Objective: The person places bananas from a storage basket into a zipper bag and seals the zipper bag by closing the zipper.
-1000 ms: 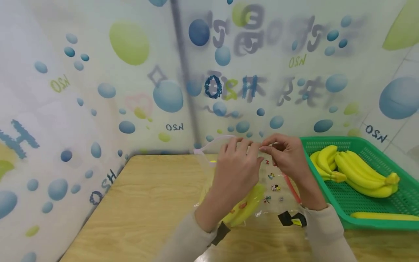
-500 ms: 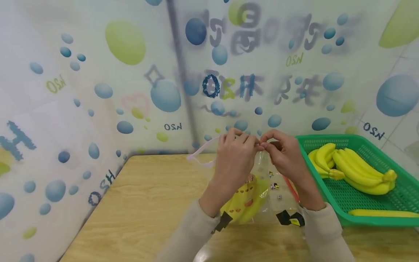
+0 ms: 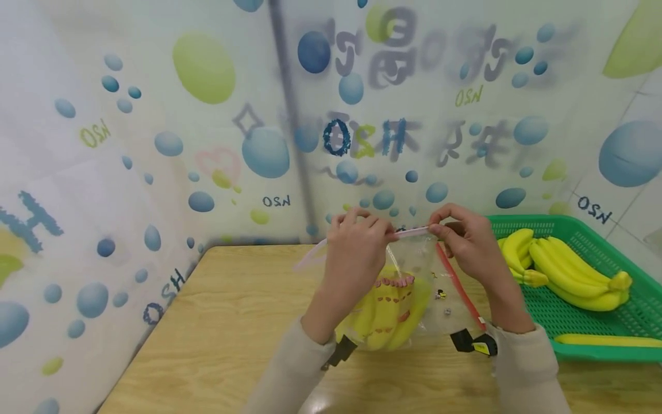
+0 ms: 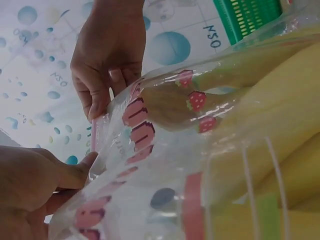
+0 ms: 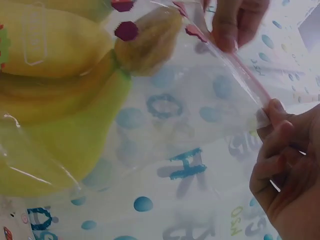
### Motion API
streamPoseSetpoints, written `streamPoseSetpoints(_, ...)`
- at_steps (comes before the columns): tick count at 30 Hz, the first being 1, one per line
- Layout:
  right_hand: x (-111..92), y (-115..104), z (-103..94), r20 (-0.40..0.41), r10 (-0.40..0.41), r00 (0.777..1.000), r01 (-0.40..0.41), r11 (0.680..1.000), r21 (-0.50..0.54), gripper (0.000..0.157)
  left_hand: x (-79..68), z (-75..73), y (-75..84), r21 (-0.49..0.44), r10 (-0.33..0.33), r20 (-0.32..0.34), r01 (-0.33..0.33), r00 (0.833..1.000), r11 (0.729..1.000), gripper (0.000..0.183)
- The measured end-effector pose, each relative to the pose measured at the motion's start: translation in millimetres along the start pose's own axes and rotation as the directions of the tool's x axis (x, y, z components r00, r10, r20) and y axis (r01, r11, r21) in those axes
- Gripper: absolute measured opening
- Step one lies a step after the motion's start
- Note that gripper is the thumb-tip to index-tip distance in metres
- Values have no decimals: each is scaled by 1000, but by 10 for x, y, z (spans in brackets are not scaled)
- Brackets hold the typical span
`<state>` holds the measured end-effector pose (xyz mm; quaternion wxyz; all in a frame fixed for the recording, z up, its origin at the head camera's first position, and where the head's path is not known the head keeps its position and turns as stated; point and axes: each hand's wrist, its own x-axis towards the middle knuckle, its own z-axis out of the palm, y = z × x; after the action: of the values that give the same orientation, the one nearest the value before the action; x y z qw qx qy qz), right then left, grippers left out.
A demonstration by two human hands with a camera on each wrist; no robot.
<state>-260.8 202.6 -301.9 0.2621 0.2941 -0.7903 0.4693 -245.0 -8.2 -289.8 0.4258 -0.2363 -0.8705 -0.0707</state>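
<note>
1. Left and far: white sheet printed with blue and green bubbles point(image 3: 129, 218), behind a pale wood-grain table point(image 3: 233, 322).
2. Left hand point(image 3: 357, 259): thumb and fingers pinch the pale pink zip strip point(image 3: 412, 232) of a clear plastic bag; a length of strip sticks out left past the hand.
3. Clear plastic bag point(image 3: 424, 253): upright between the hands, pink lettering on its front, bunch of yellow bananas point(image 3: 383, 313) inside, low down. Base contact with table: cannot tell.
4. Flat clear bag with a red zip strip point(image 3: 460, 284): just right of the banana bag, small coloured figures point(image 3: 441, 294) showing on it.
5. Right hand point(image 3: 470, 247): thumb and forefinger pinch the pink strip at its right end; strip straight between hands.
6. Far right: green perforated plastic basket point(image 3: 584, 355), holding more yellow bananas point(image 3: 574, 273).
</note>
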Motion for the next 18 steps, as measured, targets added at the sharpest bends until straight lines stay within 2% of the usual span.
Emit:
streamPoseSetpoints(5,-24,16,-93,55,36,998,-33,999,-43,6,-96,49,-15,-45,-6,-32,4,999,999,16)
streamPoseSetpoints(8,-53,-30,-115,48,27,999,-19,987,-162,6,-163,81,9,-65,-4,-59,0,998,998,17)
streamPoseSetpoints(10,-73,-85,-104,35,-14,999,22,966,-257,9,-201,87,23,-86,-7,-70,1,998,996,17)
streamPoseSetpoints(12,-82,-148,-62,35,-93,995,100,939,-329,13,-229,89,29,-102,-8,-83,0,997,995,18)
streamPoseSetpoints(15,-64,-219,46,66,-201,977,211,916,-342,17,-239,87,31,-132,7,-99,-20,995,991,18)
streamPoseSetpoints(18,-34,-245,163,90,-250,964,266,906,-329,13,-229,97,27,-150,28,-106,-44,994,988,19)
